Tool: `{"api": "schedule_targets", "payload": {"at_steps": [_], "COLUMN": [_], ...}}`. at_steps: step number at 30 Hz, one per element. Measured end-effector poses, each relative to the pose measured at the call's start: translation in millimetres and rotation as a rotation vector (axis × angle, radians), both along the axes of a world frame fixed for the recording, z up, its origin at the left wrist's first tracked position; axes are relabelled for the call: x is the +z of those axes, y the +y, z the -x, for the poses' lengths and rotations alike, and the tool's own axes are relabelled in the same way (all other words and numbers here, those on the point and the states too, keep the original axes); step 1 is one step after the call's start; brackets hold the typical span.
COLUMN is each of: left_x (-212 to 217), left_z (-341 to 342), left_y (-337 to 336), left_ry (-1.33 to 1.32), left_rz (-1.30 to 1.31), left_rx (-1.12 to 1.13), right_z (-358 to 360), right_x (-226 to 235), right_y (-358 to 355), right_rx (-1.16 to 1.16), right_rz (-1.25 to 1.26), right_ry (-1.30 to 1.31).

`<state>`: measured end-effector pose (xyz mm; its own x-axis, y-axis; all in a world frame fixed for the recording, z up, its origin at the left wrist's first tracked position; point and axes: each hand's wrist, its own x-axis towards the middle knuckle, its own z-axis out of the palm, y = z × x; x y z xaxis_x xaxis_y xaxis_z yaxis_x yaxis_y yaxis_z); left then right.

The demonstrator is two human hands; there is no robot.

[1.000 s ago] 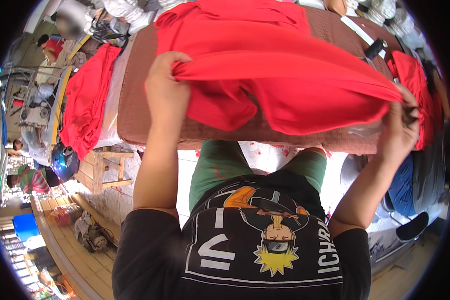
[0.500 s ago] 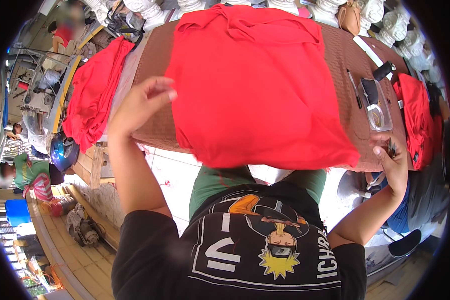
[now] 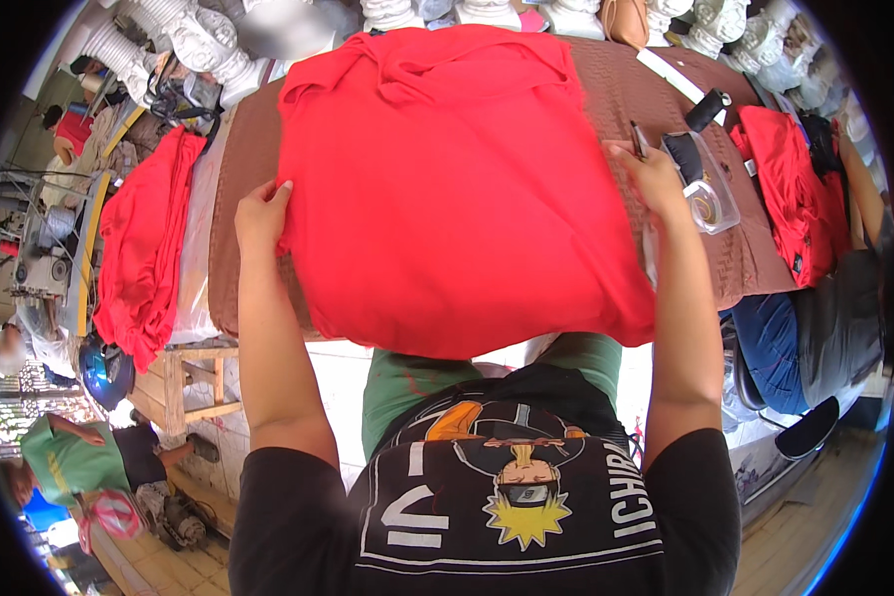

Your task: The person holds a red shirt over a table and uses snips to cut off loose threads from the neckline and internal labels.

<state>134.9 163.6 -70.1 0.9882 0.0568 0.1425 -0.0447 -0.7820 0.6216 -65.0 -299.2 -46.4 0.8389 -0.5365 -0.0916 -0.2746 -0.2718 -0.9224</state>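
A red shirt (image 3: 447,189) lies spread flat on the brown-covered table (image 3: 243,169), its near edge hanging over the front. My left hand (image 3: 260,214) rests on the shirt's left edge with fingers laid flat against the cloth. My right hand (image 3: 651,179) presses on the shirt's right edge. Neither hand grips the cloth that I can see; both lie on it.
A pile of red garments (image 3: 139,253) hangs off a side table at the left. A clear plastic tray (image 3: 705,189), a black roller (image 3: 705,109) and a pen lie at the right, beside more red cloth (image 3: 790,189). Another person sits at right; others are at lower left.
The shirt was held up folded over in both hands; it now lies flat on the table. Both hands have moved out to its left and right edges.
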Motion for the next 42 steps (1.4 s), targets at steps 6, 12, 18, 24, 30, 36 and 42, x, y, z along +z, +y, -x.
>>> {"api": "schedule_targets", "payload": {"at_steps": [6,12,18,24,30,36,42], "left_x": [-4,56,78,149,237,253,265], "left_z": [-19,-13,14,17,36,-21,-8], "left_y": [11,10,-15,1,42,3,27], "left_ry": [0.133,-0.052,0.295,-0.142,-0.157,-0.447,-0.483], "left_rz": [0.234,1.243,1.111,1.240,1.246,1.258,1.192], "left_rx": [-0.067,-0.238,-0.182,-0.250,-0.494,-0.332,-0.351], "right_z": [-46,-23,-24,8,31,-5,2], "right_x": [-13,23,-12,66,163,205,219], "right_y": [12,7,14,8,9,-29,-45], "right_rx": [-0.042,0.096,0.223,-0.099,0.075,-0.021,0.123], "right_rz": [-0.179,-0.438,-1.086,-0.881,-0.738,-0.541,-0.421], "right_ry": [0.093,-0.177,0.024,-0.466,-0.744,-0.724,-0.789]}}
